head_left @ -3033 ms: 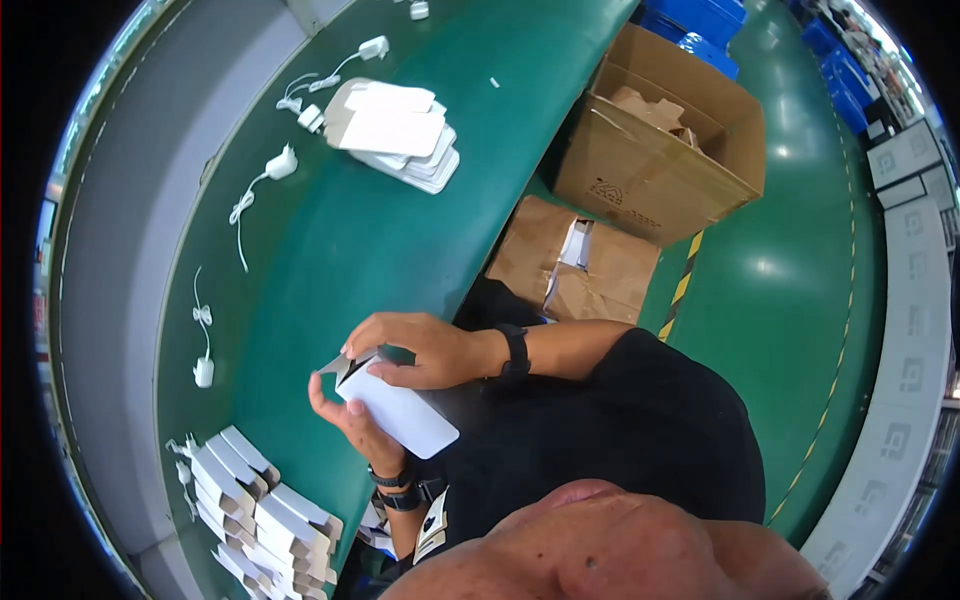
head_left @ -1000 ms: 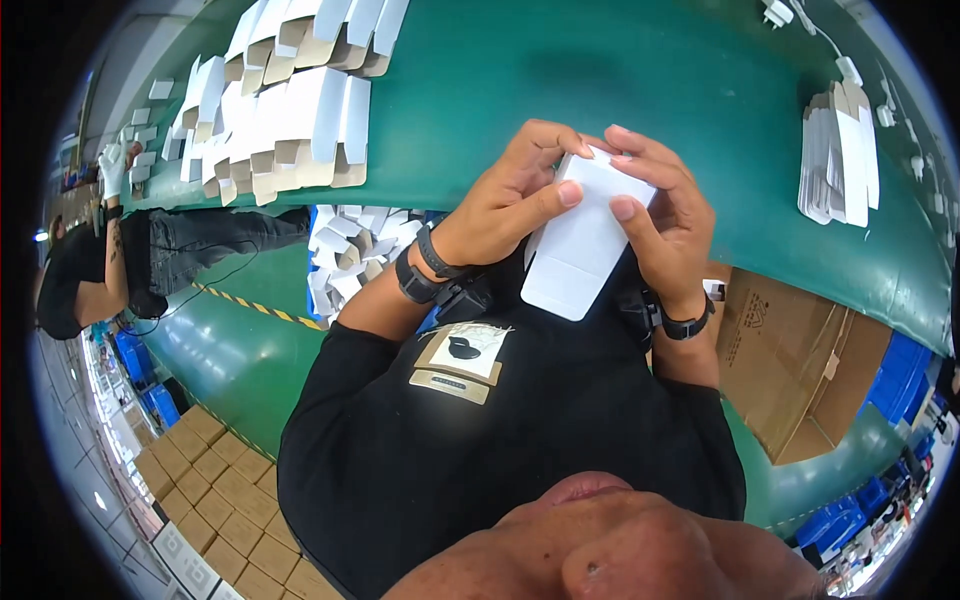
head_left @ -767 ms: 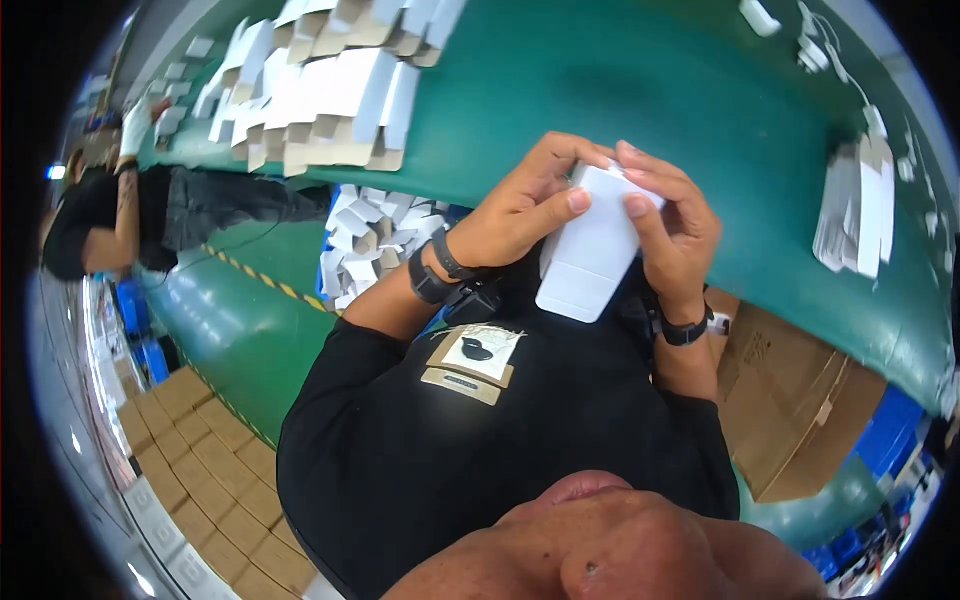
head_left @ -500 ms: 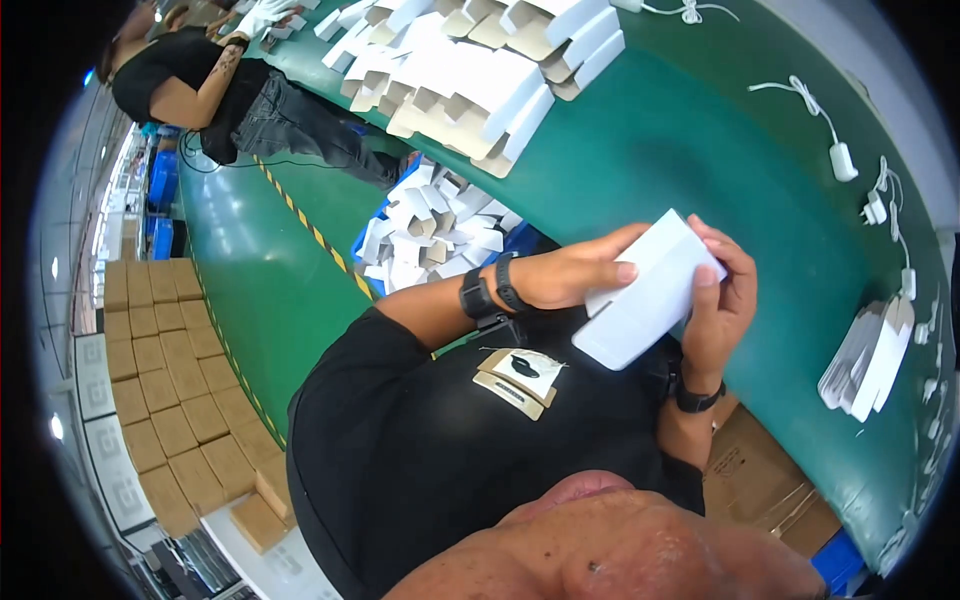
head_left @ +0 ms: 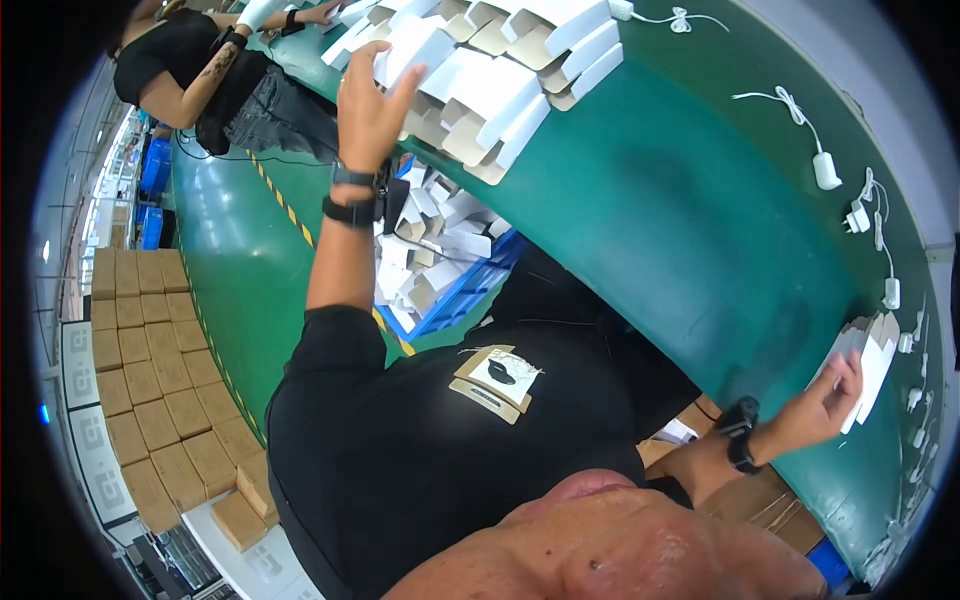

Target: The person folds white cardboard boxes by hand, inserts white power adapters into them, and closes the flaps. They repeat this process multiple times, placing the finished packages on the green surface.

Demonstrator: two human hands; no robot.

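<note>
On the far left part of the bench, my left hand point(head_left: 368, 110) has its thumb and fingers around a white box point(head_left: 420, 52), at the stack of open-ended white boxes point(head_left: 490, 85). At the right, my right hand point(head_left: 822, 408) reaches to a bundle of flat white cartons point(head_left: 872, 365), its fingers curled at the bundle's near edge. How many cartons those fingers grip is hard to make out.
White adapters with coiled cables point(head_left: 825, 170) lie along the bench's far side. Below the bench edge stands a blue crate point(head_left: 450, 312) full of white boxes. Another person point(head_left: 185, 75) works at the upper left. Brown cartons point(head_left: 150, 380) are stacked at left.
My hands have parted. The left has carried the white box from in front of me to the stack at upper left; the right has let go of it and moved right to the flat cartons.
</note>
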